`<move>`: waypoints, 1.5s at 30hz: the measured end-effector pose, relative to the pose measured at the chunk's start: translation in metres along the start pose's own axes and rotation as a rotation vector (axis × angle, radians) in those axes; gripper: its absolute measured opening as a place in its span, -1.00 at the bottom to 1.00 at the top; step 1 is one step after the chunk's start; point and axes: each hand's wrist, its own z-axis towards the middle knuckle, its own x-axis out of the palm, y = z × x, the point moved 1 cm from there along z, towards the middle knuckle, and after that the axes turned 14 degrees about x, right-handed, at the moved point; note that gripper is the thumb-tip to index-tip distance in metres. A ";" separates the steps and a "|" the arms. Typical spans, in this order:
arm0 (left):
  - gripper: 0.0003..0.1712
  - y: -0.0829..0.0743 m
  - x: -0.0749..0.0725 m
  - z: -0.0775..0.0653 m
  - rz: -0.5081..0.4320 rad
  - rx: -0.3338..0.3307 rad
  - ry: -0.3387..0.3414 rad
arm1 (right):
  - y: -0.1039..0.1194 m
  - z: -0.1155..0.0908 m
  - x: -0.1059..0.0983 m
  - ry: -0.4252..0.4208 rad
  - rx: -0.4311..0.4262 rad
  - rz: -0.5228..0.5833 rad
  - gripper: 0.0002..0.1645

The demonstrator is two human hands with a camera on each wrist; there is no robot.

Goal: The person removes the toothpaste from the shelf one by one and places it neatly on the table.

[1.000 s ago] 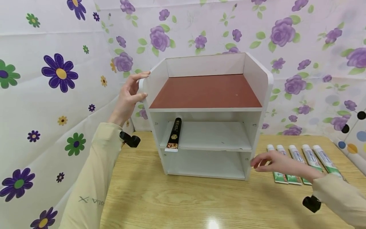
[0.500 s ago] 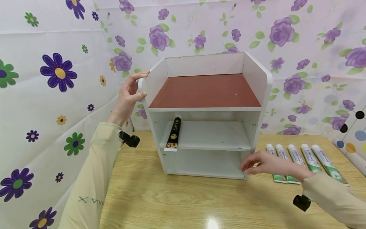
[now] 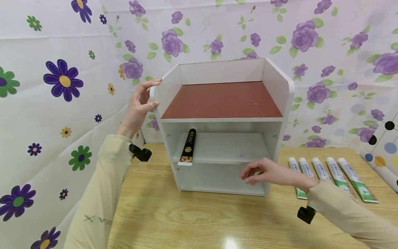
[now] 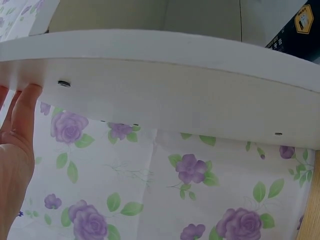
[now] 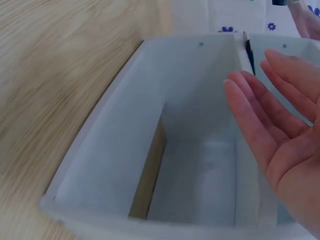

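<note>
A small white shelf unit (image 3: 222, 120) with a brown-red top board (image 3: 222, 100) stands on the wooden table. My left hand (image 3: 139, 106) holds the upper edge of its left side panel (image 4: 165, 95), thumb toward the front. On the middle shelf, at the left, lies a black toothpaste tube (image 3: 188, 147) with its white crimped end sticking out past the front edge. My right hand (image 3: 264, 172), fingers loosely bent with nothing in them, hovers before the right part of the lower compartment (image 5: 195, 175). In the right wrist view its fingertips (image 5: 235, 90) are near the middle shelf's edge.
Several white and green toothpaste tubes (image 3: 354, 180) lie side by side on the table (image 3: 199, 221), right of the shelf unit. Flowered cloth (image 3: 211, 38) hangs behind and on the left. Black wrist cameras are strapped to both wrists.
My right hand has moved left, from beside the shelf unit's right panel to in front of its lower compartment. The left hand and the black tube have stayed put.
</note>
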 end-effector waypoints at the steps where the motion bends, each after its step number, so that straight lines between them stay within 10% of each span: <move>1: -0.41 0.000 0.000 0.000 0.002 0.000 0.001 | 0.003 0.003 0.001 -0.011 -0.010 0.007 -0.79; 16: -0.40 -0.002 -0.001 0.000 0.000 -0.005 -0.013 | 0.039 0.054 0.005 -0.297 -0.054 0.001 -0.68; 45: -0.39 -0.001 0.000 0.000 0.000 -0.015 -0.021 | 0.080 0.147 0.042 -0.340 0.211 0.124 -0.58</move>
